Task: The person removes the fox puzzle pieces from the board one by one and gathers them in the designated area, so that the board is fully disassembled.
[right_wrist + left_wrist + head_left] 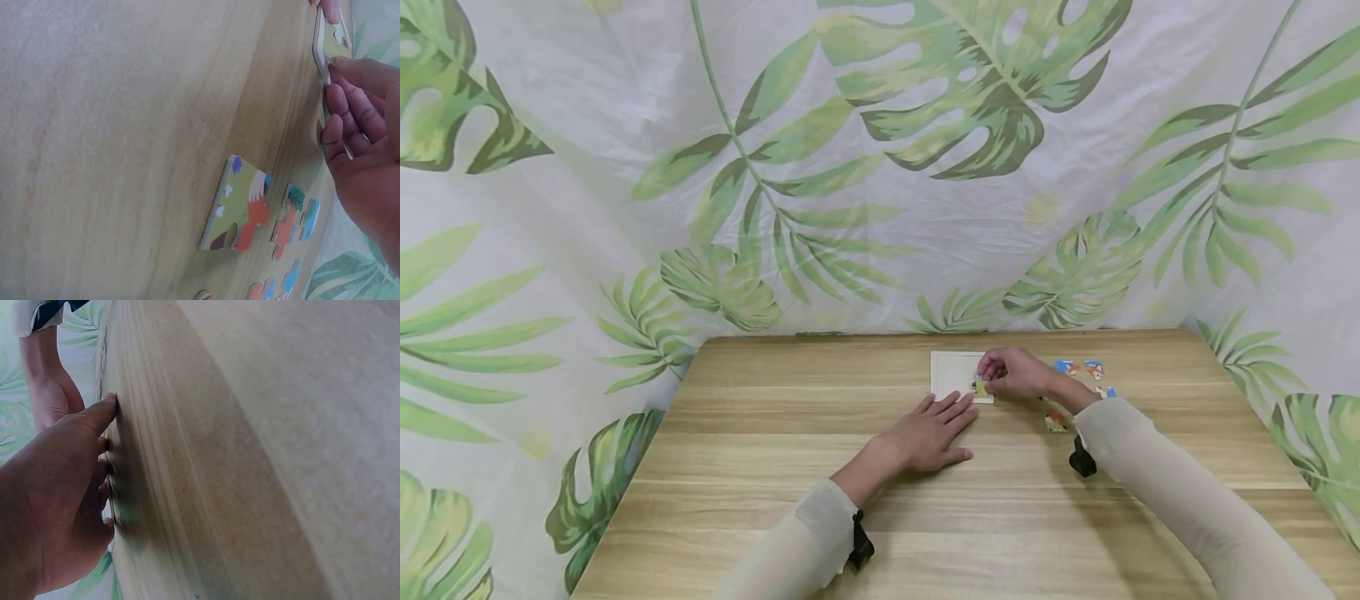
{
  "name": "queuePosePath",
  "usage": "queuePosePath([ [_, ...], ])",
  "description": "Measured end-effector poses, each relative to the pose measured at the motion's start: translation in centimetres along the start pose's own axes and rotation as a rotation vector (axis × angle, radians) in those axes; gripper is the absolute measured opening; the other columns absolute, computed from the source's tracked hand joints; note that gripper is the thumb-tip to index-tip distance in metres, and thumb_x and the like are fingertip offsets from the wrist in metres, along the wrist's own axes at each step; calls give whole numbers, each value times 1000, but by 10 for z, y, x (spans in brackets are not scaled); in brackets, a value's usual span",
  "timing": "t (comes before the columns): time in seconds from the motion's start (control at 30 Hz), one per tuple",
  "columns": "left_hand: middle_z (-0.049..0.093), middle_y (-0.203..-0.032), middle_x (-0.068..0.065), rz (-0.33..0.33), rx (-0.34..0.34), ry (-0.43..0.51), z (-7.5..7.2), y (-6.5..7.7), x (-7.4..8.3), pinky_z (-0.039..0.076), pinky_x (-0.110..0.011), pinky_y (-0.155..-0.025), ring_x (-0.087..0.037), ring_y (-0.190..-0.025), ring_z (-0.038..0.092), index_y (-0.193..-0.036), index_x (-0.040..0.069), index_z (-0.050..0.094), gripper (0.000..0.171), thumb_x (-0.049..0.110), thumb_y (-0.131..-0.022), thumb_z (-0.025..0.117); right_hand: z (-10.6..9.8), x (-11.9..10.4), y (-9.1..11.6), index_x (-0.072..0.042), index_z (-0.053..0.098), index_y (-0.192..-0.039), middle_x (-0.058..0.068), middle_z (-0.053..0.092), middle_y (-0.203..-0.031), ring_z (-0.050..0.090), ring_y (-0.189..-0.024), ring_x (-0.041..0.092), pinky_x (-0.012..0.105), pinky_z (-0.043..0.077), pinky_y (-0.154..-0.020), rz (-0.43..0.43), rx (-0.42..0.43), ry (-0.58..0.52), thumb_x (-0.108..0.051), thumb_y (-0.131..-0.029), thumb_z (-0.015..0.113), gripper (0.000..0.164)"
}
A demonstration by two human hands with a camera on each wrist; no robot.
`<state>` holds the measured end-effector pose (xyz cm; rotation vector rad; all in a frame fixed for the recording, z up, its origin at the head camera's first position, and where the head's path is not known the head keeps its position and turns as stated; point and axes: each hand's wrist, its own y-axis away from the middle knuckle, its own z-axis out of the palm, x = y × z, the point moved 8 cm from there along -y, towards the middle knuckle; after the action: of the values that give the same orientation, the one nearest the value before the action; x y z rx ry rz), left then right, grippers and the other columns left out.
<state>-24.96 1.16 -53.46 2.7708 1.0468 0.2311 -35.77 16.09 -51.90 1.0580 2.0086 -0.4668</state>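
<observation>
A white puzzle tray (pixel 953 372) lies near the far edge of the table, with a bare pale inside. My left hand (pixel 931 435) rests with fingers spread, its fingertips at the tray's near edge. In the left wrist view the left hand (pixel 59 487) lies along the wooden surface. My right hand (pixel 1018 372) is over the tray's right side and pinches a yellow-green puzzle piece (pixel 981 387) at the near right corner. In the right wrist view the thumb of the right hand (pixel 369 125) touches that puzzle piece (pixel 334 49); the index fingertip is partly hidden.
Several loose puzzle pieces lie right of the tray, partly under the right forearm: a green and orange piece (pixel 1056 421), a blue one (pixel 1064 367) and another (pixel 1094 369). The wooden table (pixel 760 450) ends at a leaf-patterned curtain (pixel 850 208).
</observation>
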Motion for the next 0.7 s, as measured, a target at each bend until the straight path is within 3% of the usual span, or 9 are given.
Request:
queuePosePath([
  [0.2, 10, -179, -2, 6, 0, 6, 0, -1, 0, 17, -50, -132, -21, -165, 8, -171, 19, 21, 73, 57, -112, 38, -2, 4, 2, 2, 70, -106, 11, 71, -93, 65, -85, 16, 23, 54, -75, 9, 25, -35, 5, -92, 74, 15],
  [0.47, 11, -179, -1, 0, 10, -5, 3, -3, -3, 16, -49, -132, -20, -165, 8, -172, 20, 20, 72, 57, -112, 38, -11, 6, 11, 7, 68, -116, 18, 71, -102, 66, -91, 20, 27, 56, -73, 48, 35, -175, 4, -98, 69, 18],
  [0.7, 10, -179, 0, 1, 9, 3, 4, -3, -3, 15, -48, -132, -19, -165, 7, -172, 21, 19, 73, 58, -112, 37, -19, 3, 21, 9, 67, -120, 20, 71, -109, 67, -98, 18, 24, 56, -81, 50, 44, -166, 1, -99, 70, 22],
])
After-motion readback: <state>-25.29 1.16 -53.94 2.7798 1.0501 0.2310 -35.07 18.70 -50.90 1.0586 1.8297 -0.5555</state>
